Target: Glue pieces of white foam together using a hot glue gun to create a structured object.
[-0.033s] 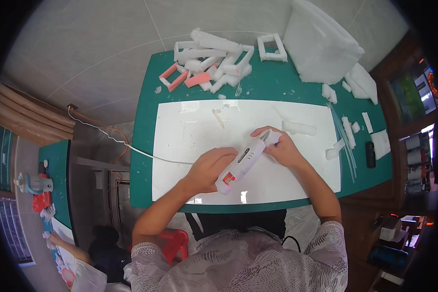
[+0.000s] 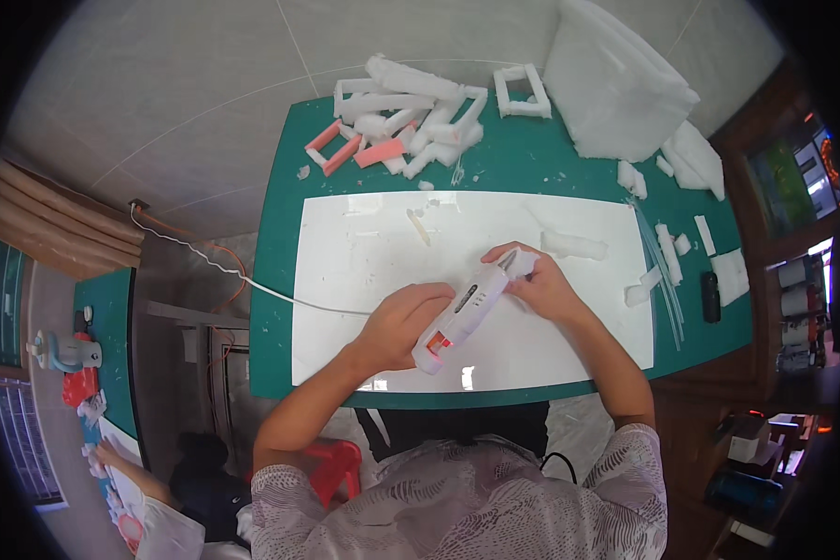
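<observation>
Left hand (image 2: 403, 322) grip wrapping glue gun (image 2: 464, 311), nozzle touching foam piece (image 2: 523, 264) pinched in right hand (image 2: 541, 285)

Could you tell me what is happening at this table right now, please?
A person seated at a green table holds a white glue gun in the left hand, its nozzle pointing at a small white foam piece pinched in the right hand. Both hands are over a white work board. Foam offcuts, white and pink, are piled at the far edge.
</observation>
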Demonstrator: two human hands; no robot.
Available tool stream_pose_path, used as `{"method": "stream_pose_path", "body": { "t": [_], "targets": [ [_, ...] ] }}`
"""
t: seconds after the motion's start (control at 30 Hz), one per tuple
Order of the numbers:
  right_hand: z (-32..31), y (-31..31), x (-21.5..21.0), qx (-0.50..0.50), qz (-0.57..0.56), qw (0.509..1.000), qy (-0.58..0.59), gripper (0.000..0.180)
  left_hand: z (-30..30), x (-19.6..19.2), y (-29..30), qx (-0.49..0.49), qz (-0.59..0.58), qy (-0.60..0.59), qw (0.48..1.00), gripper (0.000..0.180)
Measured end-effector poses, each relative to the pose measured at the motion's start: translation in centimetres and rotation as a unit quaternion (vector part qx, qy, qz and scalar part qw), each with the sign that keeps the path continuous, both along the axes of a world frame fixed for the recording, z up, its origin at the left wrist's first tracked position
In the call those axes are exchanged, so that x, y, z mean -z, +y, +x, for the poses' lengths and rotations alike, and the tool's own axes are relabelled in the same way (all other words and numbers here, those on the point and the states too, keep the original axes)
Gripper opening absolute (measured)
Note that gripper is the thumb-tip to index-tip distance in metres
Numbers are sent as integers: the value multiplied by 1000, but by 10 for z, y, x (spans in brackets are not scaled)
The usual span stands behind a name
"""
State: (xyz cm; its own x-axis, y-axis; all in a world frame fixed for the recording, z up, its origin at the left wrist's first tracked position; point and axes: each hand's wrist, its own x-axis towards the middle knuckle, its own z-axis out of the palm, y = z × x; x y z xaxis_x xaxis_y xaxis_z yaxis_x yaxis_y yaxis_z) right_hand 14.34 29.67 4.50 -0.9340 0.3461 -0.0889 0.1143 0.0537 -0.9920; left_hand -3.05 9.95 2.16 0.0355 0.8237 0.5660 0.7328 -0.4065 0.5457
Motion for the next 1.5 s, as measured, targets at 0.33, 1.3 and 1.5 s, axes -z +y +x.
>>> {"method": "stream_pose_path", "body": {
  "t": [0.33, 1.3, 1.5],
  "targets": [
    [7, 9, 16, -19, -21, 998, 51, 31, -1, 3, -2, -65, 101, -21, 992, 44],
    [10, 10, 7, 13, -7, 999, 53, 29, -2, -3, 0, -70, 52, -44, 995, 42],
    [10, 10, 7, 15, -6, 999, 46, 29, -3, -3, -1, -54, 42, -49, 996, 42]
  ]
}}
